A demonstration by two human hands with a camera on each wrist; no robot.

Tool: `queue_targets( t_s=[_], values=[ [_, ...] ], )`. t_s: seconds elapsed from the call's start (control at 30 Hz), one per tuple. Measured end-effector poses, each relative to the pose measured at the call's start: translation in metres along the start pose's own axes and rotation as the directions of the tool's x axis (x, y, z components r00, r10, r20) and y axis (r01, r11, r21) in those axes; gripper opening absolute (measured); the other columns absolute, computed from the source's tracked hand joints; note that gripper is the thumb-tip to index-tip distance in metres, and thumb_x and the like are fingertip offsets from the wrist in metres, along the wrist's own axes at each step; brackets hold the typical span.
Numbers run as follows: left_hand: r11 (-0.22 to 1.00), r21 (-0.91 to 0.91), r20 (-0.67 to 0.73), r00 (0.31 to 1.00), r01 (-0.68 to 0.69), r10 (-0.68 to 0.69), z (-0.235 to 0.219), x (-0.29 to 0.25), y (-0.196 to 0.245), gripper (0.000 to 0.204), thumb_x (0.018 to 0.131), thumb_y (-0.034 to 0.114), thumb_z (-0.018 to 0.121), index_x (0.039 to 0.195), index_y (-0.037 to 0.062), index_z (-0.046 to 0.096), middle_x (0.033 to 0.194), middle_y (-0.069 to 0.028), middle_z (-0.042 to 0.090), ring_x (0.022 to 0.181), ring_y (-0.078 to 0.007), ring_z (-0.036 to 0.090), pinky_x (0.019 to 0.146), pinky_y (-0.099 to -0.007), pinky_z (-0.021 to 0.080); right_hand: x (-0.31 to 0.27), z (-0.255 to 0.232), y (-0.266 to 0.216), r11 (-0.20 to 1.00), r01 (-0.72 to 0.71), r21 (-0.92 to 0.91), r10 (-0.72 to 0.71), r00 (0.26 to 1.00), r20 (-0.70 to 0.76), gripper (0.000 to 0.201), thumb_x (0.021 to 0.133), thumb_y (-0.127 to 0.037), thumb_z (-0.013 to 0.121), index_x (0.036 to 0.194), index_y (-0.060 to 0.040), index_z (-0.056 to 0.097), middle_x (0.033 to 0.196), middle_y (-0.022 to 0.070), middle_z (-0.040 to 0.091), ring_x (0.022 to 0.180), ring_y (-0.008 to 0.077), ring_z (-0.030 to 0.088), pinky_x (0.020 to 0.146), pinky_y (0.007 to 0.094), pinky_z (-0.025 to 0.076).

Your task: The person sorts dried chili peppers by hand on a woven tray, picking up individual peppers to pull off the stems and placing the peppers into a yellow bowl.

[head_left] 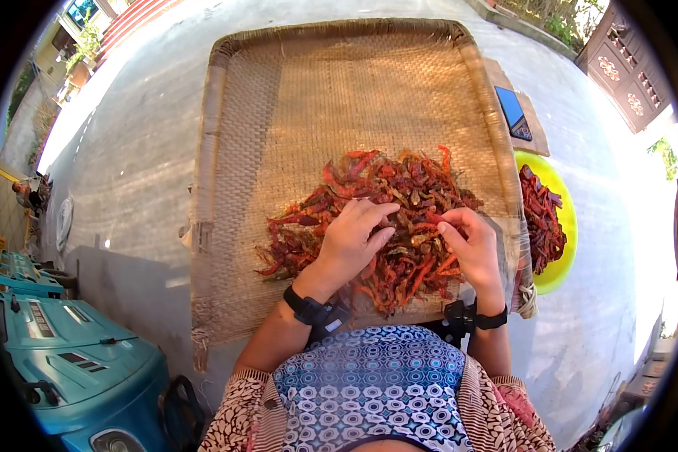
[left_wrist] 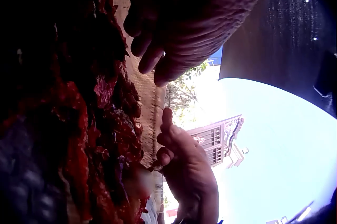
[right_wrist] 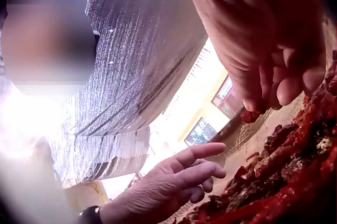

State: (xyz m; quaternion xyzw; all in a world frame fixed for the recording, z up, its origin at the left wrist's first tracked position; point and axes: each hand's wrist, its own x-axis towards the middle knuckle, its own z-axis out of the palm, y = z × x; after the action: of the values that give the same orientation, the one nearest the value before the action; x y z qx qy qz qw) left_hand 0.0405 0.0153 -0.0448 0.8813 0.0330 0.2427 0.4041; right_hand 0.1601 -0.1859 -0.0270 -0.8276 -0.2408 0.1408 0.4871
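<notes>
Dried red chillies (head_left: pixel 407 264) lie in a loose heap on the near part of a woven tray (head_left: pixel 354 83). Over the middle of the heap is my left hand (head_left: pixel 352 239), fingers relaxed and apart, holding nothing that shows; the right wrist view has it (right_wrist: pixel 168 184) with fingers extended. My right hand (head_left: pixel 476 248), at the heap's right side, pinches a red chilli (head_left: pixel 435 218) between thumb and fingers. In the right wrist view a bit of that chilli (right_wrist: pixel 249 116) shows at the fingertips of the right hand (right_wrist: pixel 263 40).
A yellow-green basin (head_left: pixel 569 233) of darker red chillies (head_left: pixel 542 226) stands right of the tray. Behind it a phone (head_left: pixel 513 113) lies on a board (head_left: pixel 535 135). A teal vehicle (head_left: pixel 90 354) is at the lower left, on the concrete ground (head_left: pixel 128 196).
</notes>
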Motion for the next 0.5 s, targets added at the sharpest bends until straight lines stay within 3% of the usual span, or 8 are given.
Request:
queue_targets(
  t_s=[0.1,0.17,0.27,0.3,0.33,0.4,0.43,0.5],
  values=[
    [0.998,0.060,0.022,0.999,-0.034,0.032,0.002,0.000,0.000,0.029,0.079,0.009,0.073,0.106,0.0090,0.066,0.091,-0.0056,0.060,0.087,-0.0243,0.058,0.075,-0.0344,0.051,-0.003,-0.002,-0.007,0.981,-0.078,0.177,0.078,0.997,0.005,0.016,0.089,-0.013,0.069,0.099,-0.0018,0.065,0.079,-0.0006,0.062,0.066,0.0033,0.051,0.056,0.0220,0.041],
    [0.996,0.080,0.053,0.998,-0.050,0.046,-0.001,-0.002,-0.001,0.029,0.078,0.005,0.076,0.104,0.0080,0.067,0.090,-0.0036,0.060,0.083,-0.0199,0.057,0.073,-0.0301,0.052,0.000,-0.007,0.001,0.991,-0.023,0.130,0.041,0.990,-0.134,0.015,0.090,-0.013,0.067,0.099,-0.0017,0.065,0.077,-0.0006,0.062,0.065,0.0032,0.051,0.055,0.0215,0.041],
    [0.992,-0.113,0.161,0.985,-0.049,0.067,-0.003,-0.006,0.006,0.026,0.075,0.007,0.078,0.099,0.0079,0.068,0.090,-0.0044,0.059,0.085,-0.0207,0.056,0.071,-0.0302,0.051,0.004,-0.034,0.010,0.983,-0.001,0.184,0.055,0.956,-0.289,0.015,0.093,-0.014,0.066,0.103,-0.0024,0.064,0.081,-0.0006,0.061,0.069,0.0038,0.052,0.056,0.0202,0.043],
    [0.991,-0.136,0.236,0.971,-0.013,0.045,-0.005,-0.005,0.014,0.024,0.072,0.012,0.081,0.091,0.0088,0.067,0.089,-0.0055,0.056,0.086,-0.0238,0.054,0.072,-0.0330,0.050,0.006,-0.046,0.017,0.986,0.032,0.165,0.031,0.930,-0.366,0.016,0.093,-0.014,0.066,0.104,-0.0028,0.063,0.082,-0.0008,0.061,0.070,0.0039,0.052,0.057,0.0200,0.043],
    [0.991,-0.099,0.258,0.959,-0.092,0.114,-0.004,-0.006,0.018,0.025,0.070,0.014,0.082,0.089,0.0092,0.066,0.089,-0.0054,0.055,0.086,-0.0240,0.053,0.073,-0.0339,0.049,0.007,-0.055,0.022,0.988,0.062,0.144,0.008,0.897,-0.441,0.017,0.093,-0.014,0.065,0.106,-0.0032,0.062,0.084,-0.0010,0.061,0.071,0.0040,0.052,0.058,0.0197,0.044],
    [0.966,-0.034,0.305,0.918,-0.257,0.255,0.003,-0.005,0.023,0.027,0.067,0.018,0.083,0.084,0.0101,0.064,0.088,-0.0052,0.052,0.086,-0.0245,0.051,0.074,-0.0356,0.047,0.010,-0.062,0.027,0.986,0.152,0.067,-0.073,0.758,-0.648,0.021,0.094,-0.016,0.065,0.111,-0.0042,0.060,0.087,-0.0018,0.059,0.074,0.0037,0.052,0.060,0.0185,0.044],
    [0.949,-0.014,0.304,0.903,-0.315,0.304,0.010,-0.007,0.023,0.036,0.061,0.026,0.086,0.081,0.0095,0.061,0.086,-0.0058,0.050,0.085,-0.0257,0.049,0.075,-0.0371,0.045,0.006,-0.065,0.022,0.992,0.102,0.076,-0.028,0.760,-0.649,0.022,0.094,-0.014,0.063,0.114,-0.0049,0.058,0.087,-0.0014,0.058,0.074,0.0042,0.052,0.060,0.0188,0.044],
    [0.946,0.085,0.337,0.902,-0.312,0.268,0.015,-0.008,0.030,0.042,0.059,0.030,0.087,0.082,0.0080,0.060,0.086,-0.0062,0.050,0.084,-0.0259,0.049,0.074,-0.0372,0.044,0.001,-0.063,0.023,0.984,0.044,0.172,0.036,0.898,-0.438,0.022,0.094,-0.013,0.063,0.113,-0.0048,0.058,0.088,-0.0005,0.059,0.074,0.0047,0.052,0.060,0.0194,0.045]
  ],
)
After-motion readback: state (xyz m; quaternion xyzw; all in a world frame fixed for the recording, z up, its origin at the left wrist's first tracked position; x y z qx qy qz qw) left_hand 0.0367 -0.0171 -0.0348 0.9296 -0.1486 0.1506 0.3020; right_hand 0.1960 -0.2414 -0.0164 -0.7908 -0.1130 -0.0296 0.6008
